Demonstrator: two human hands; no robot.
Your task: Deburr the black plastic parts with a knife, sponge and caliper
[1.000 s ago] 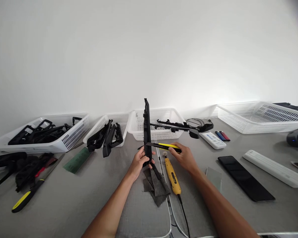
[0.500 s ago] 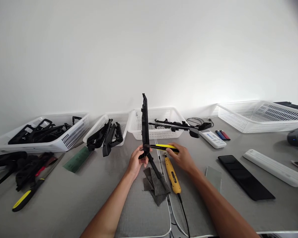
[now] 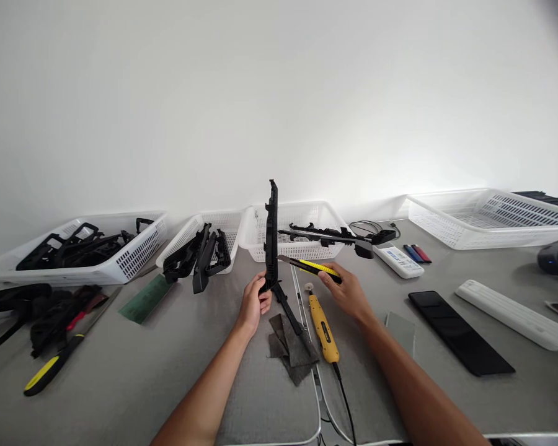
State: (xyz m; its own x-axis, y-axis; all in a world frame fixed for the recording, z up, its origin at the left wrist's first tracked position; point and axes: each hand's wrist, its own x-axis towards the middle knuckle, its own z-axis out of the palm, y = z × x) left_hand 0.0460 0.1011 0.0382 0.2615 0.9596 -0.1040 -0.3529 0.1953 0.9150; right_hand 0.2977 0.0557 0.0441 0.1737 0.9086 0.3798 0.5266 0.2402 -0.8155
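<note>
Upright in my left hand [image 3: 255, 303] is a long black plastic trim piece [image 3: 271, 232]; my fingers are wrapped round its lower end. My right hand [image 3: 346, 291] is closed on a yellow and black utility knife [image 3: 314, 267]. The knife's blade points left, close to the side of the black piece; whether it touches I cannot tell. Below my hands lie dark grey sanding cloths [image 3: 292, 350], with a thin black arm of plastic over them. A yellow rotary tool [image 3: 323, 328] with a cord rests just below my right hand.
White baskets of black plastic parts stand along the wall: a left one [image 3: 116, 272], a small one [image 3: 235, 251] and a middle one [image 3: 302, 253]. Another basket [image 3: 446, 238] is at right. A file [image 3: 51, 371], a green sheet [image 3: 146, 299], a black slab [image 3: 460, 334] and a white bar [image 3: 514, 314] lie about.
The knife has moved up and a little right, its blade now tilted upward to the left. The black piece has shifted slightly and turned a little in my left hand.
</note>
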